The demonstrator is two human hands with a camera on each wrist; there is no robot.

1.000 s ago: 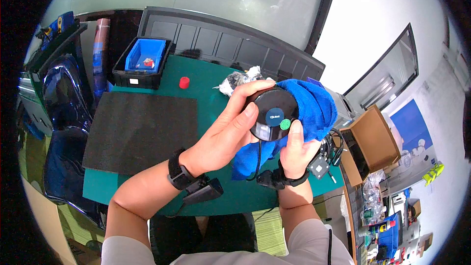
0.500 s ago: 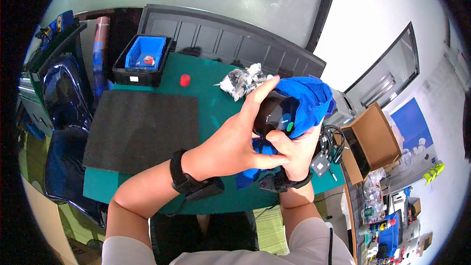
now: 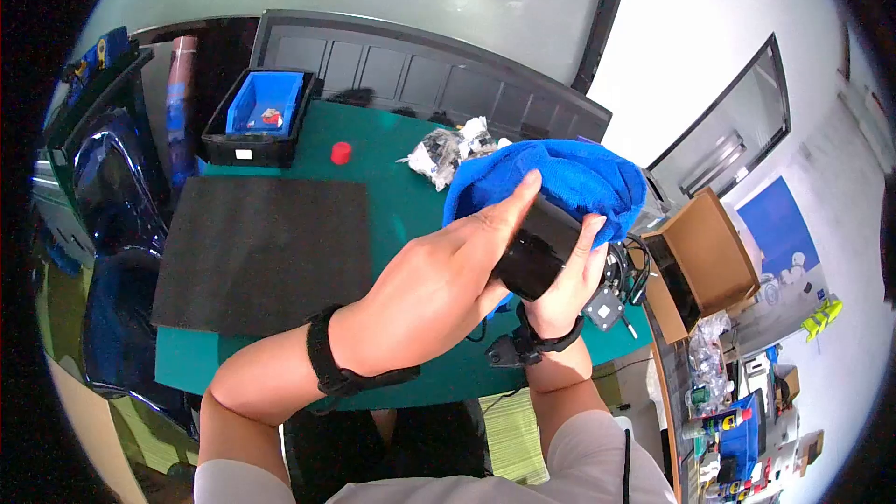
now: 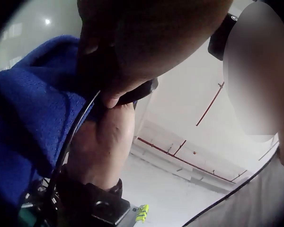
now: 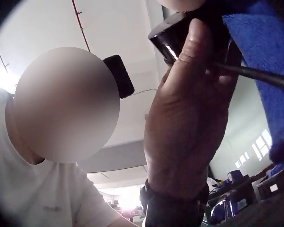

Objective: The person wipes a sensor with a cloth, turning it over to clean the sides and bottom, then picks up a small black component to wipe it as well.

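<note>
Between my two hands, above the table, a glossy black round device [image 3: 539, 247] is tilted up on its edge. My left hand [image 3: 425, 285] grips it from the left, with the fingertips along its upper edge. From the right, my right hand [image 3: 565, 294] holds it, the thumb lying along its side. Bunched behind and over the far side of the device is a blue cloth [image 3: 560, 173]. A black cable [image 5: 260, 75] leads off the device in the right wrist view, passing in front of the cloth. The fingers behind the device are hidden.
A dark square mat [image 3: 266, 252] covers the left of the green table [image 3: 187, 355]. Behind it are a black bin [image 3: 247, 149] with a blue tray and a red cap [image 3: 341, 152]. Crumpled plastic [image 3: 439, 157] lies mid-table; cables [image 3: 635, 271] and an open cardboard box [image 3: 714, 261] are rightward.
The device has turned: its labelled round face was visible, and now its glossy dark side shows. My left hand has rolled over it, and the cloth has spread out behind, leftward.
</note>
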